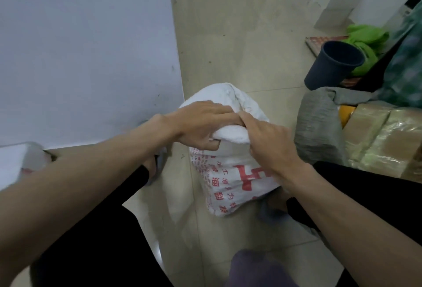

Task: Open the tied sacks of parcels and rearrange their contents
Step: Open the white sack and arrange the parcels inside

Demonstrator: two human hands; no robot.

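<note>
Both hands are up at the bunched neck of the white sack (pixel 230 172), probably so the tie can be worked loose. It stands on the tiled floor (pixel 228 47) between the person's legs. Left hand (pixel 201 124) grips the gathered top, right hand (pixel 269 140) pinches it from the other side. It's woven white plastic with red print, stuffed full and lumpy, mouth not opened yet.

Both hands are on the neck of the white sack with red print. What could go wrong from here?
1. The white sack stands upright on smooth tile; a hard pull by the left hand and right hand may tip it.
2. If it spills, parcels could roll toward the dark bin and the taped parcels beside it.
</note>
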